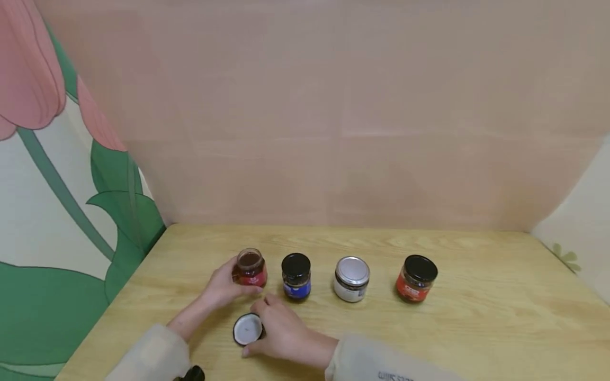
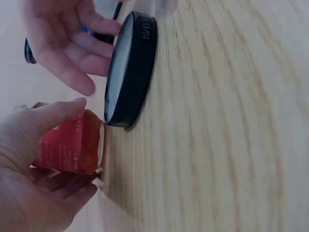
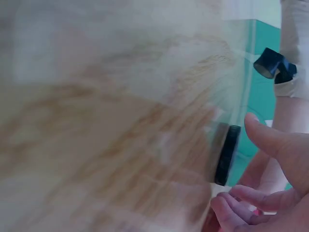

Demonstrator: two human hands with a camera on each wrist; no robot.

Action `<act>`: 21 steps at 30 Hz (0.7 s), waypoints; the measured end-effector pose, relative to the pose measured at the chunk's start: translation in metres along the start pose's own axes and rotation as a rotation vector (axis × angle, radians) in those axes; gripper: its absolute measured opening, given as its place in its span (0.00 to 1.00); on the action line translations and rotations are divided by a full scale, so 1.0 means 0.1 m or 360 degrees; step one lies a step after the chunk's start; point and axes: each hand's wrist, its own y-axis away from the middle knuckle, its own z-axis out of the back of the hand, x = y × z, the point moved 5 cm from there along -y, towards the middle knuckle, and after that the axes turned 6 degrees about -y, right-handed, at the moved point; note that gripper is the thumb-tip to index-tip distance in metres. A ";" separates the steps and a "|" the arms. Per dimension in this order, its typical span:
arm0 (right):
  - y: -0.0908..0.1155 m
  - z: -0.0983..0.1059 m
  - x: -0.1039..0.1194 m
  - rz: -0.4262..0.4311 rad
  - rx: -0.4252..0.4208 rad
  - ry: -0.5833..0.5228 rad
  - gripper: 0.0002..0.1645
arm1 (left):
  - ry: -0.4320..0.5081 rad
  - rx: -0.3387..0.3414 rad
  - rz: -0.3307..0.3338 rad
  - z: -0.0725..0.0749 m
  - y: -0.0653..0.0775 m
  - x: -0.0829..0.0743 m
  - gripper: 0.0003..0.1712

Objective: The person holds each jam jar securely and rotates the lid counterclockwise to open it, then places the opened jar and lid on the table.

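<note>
A glass jar with a red label (image 1: pixel 251 279) stands without its lid at the left of the row, dark reddish contents showing through its mouth. My left hand (image 1: pixel 227 287) grips it around the side, thumb on the near face. Nearer to me, a black-rimmed jar lid (image 1: pixel 248 329) lies on the table with its white inside facing up. Around the lid's right side is my right hand (image 1: pixel 288 332), thumb and fingers spread apart. The right wrist view shows a gap between the thumb and the lid (image 3: pixel 227 155). Whether any fingertip touches the lid, I cannot tell.
To the right stand a black-lidded jar with a blue label (image 1: pixel 297 280), a silver-lidded jar (image 1: pixel 351 278) and a black-lidded jar with a red label (image 1: pixel 415 280). They are on a wooden table (image 1: pixel 486 317) that meets a pinkish backdrop (image 1: pixel 333 132) behind.
</note>
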 end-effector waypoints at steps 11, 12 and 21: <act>0.19 0.38 0.01 0.0392 -0.0189 -0.0001 0.21 | -0.0131 -0.0067 0.0133 0.20 0.11 -0.23 0.58; 0.21 0.41 0.00 0.0408 -0.0201 -0.0023 0.20 | -0.0132 -0.0074 0.0140 0.22 0.12 -0.26 0.60; 0.27 0.75 -0.10 0.0541 -0.0430 -0.0307 0.11 | -0.0066 -0.0265 -0.0109 0.33 0.12 -0.54 0.56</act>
